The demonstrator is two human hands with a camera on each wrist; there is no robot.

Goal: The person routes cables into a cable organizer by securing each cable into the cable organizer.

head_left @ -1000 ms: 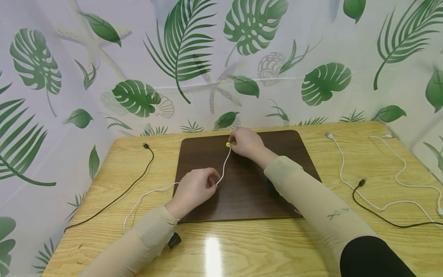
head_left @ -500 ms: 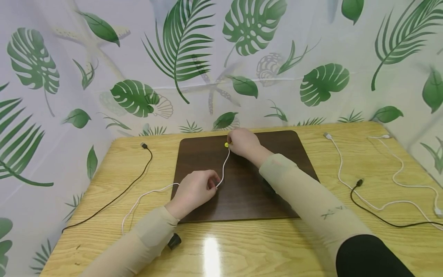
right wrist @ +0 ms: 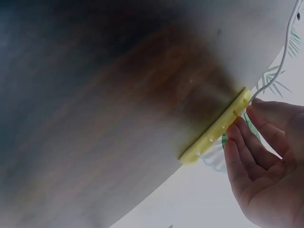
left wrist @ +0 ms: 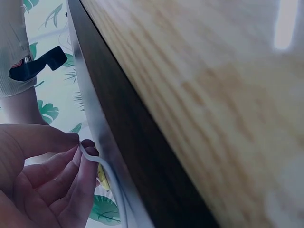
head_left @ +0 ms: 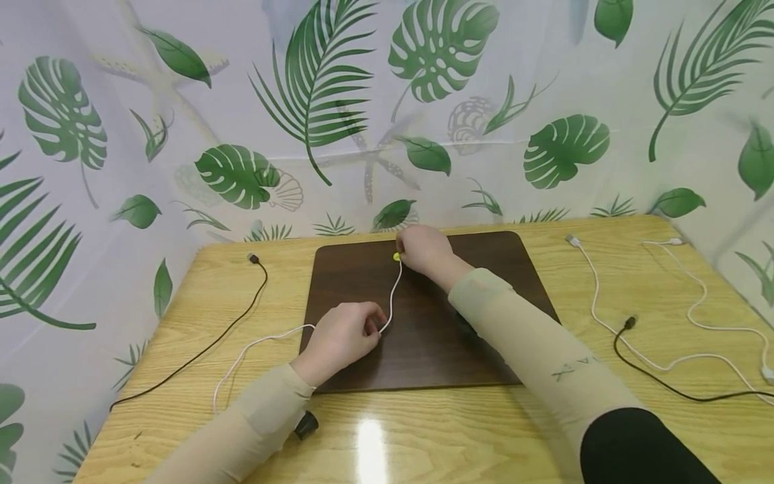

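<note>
A white cable (head_left: 392,299) runs over a dark brown board (head_left: 345,282) between the two hands. Its middle is pinched by the left hand (head_left: 341,336), thumb against fingertips, as the left wrist view also shows. At the board's far edge the right hand (head_left: 426,252) pinches the same cable between thumb and finger, right beside a yellow slotted cable holder (right wrist: 216,130). This strip has a row of several slots, and the cable meets it near one end. Whether the cable sits fully in a slot is hidden by the fingertips.
A black cable's plug (head_left: 252,258) lies left of the board. On the right lie a white cable plug (head_left: 572,239), another white plug (head_left: 676,241) and a black plug (head_left: 630,323). A leaf-patterned cloth (head_left: 363,168) hangs behind the wooden table (head_left: 459,430).
Both hands stay almost in place on the white cable. The right forearm has shifted slightly left, and the right hand has moved very slightly left at the yellow cable holder.
</note>
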